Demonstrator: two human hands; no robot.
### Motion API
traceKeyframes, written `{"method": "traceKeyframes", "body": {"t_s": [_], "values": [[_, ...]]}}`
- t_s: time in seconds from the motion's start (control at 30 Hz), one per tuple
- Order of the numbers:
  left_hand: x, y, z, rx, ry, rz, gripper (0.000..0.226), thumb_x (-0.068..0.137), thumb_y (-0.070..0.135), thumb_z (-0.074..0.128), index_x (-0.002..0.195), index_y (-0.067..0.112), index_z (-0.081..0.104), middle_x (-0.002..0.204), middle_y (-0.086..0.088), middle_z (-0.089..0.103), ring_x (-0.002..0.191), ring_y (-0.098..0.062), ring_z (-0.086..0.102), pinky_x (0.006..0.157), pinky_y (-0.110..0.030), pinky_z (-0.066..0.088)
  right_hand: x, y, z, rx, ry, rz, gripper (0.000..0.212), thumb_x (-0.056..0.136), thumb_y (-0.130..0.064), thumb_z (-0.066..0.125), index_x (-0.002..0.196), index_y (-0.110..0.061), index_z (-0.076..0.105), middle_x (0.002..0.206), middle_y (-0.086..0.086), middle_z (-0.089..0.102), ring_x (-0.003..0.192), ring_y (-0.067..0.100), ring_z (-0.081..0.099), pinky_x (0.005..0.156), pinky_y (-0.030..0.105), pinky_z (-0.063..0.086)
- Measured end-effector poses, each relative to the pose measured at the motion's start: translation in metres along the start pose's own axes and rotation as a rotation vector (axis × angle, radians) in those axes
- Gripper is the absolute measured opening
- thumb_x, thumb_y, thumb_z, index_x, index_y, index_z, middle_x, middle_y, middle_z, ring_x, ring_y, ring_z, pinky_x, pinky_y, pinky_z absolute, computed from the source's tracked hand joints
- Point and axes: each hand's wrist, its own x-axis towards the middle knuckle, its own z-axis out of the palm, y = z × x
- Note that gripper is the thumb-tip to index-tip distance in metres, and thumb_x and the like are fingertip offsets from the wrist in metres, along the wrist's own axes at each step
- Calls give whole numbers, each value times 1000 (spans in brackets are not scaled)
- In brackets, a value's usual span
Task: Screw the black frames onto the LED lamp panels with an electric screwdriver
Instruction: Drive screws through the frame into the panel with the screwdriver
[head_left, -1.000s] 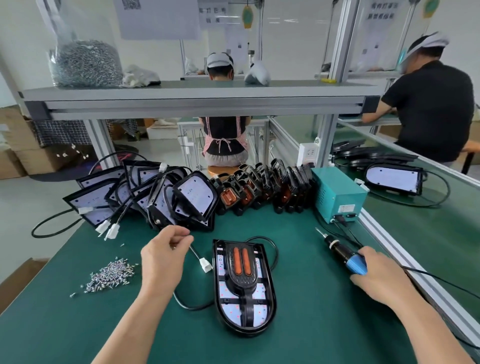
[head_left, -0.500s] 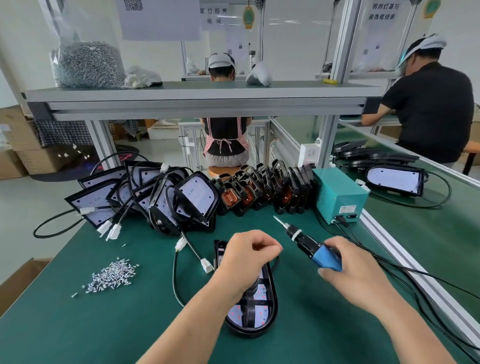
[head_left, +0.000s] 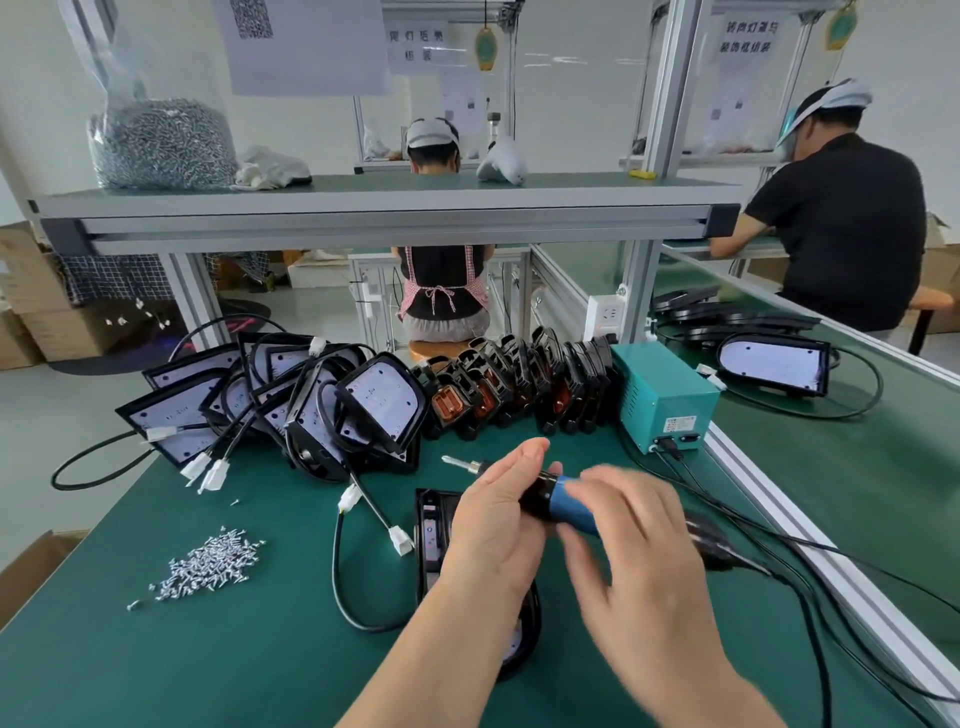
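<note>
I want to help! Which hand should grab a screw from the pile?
The left hand, probably: the screw pile lies on its side, while the right hand holds the blue screwdriver.

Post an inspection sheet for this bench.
Surface: green bench mat.
Job's things: lamp panel with black frame under the hands; stacked LED panels and row of black frames behind; loose screws at left.
Clutter: bag of screws and white cloth on the shelf.
Hands: right hand holds the electric screwdriver, blurred; left hand at its collar, grip unclear.
Cables: cord to the teal power supply; lamp lead loops on the mat.
Surroundings: two other workers; conveyor at right.
</note>
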Motion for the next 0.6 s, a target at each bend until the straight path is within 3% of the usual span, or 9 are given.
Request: {"method": "traceKeyframes", "body": {"t_s": [0.07,0.1,0.17,0.23,0.27,0.33,0.4,0.47,0.6], "values": [[1,3,0,-37,45,-12,11,82,3,72,73,6,78,82,-10,65,86,-27,64,96,-54,51,-26,-20,3,244,88,-21,5,87,-7,72,90,-10,73,98,0,65,92,19,58,86,26,47],[2,4,-1,-54,60,-20,6,85,2,71,81,3,75,87,-12,64,88,-28,64,98,-57,50,-40,-28,7,343,72,72,8,86,-10,70,84,-18,72,91,-7,65,85,15,59,79,23,48],[2,9,-1,-70,74,-35,6,88,1,71,93,1,69,93,-15,60,88,-30,65,100,-64,47,-57,-28,18,581,-14,486,22,84,-9,73,79,-29,70,80,-8,67,77,18,61,72,23,50],[-1,12,0,-72,80,-70,13,87,1,72,97,-1,64,95,-17,58,86,-31,65,98,-68,46,-59,-11,25,823,-139,884,30,86,0,76,94,-28,69,97,-4,72,95,21,66,85,28,52],[-3,13,1,-61,84,-95,17,86,1,73,99,-1,62,97,-18,57,86,-32,65,96,-69,47,-55,-1,26,934,-196,941,37,87,0,76,109,-27,65,112,-7,70,109,16,65,93,30,50],[-7,15,3,-31,89,-153,24,86,1,74,105,-3,60,107,-21,56,94,-35,65,92,-72,48,-41,16,21,1090,-251,844,64,88,-2,75,136,-35,49,132,-16,62,126,6,57,102,30,45],[-12,17,7,2,88,-216,27,86,2,74,108,-5,60,119,-24,55,104,-41,63,83,-73,50,-30,34,18,1217,-238,714,80,87,-3,73,148,-43,41,142,-14,60,130,10,56,104,29,45],[-15,19,9,23,64,-264,26,88,2,72,110,-7,60,126,-27,55,107,-45,61,76,-71,50,-19,43,14,1316,-218,652,69,85,-7,76,143,-35,52,142,1,62,130,23,58,107,35,47],[-18,30,11,-6,-26,-312,43,88,2,70,125,-13,54,130,-38,54,117,-52,58,94,-69,46,-7,37,18,1309,9,759,46,71,-11,84,114,-21,72,112,7,74,113,24,67,96,29,53]]}}
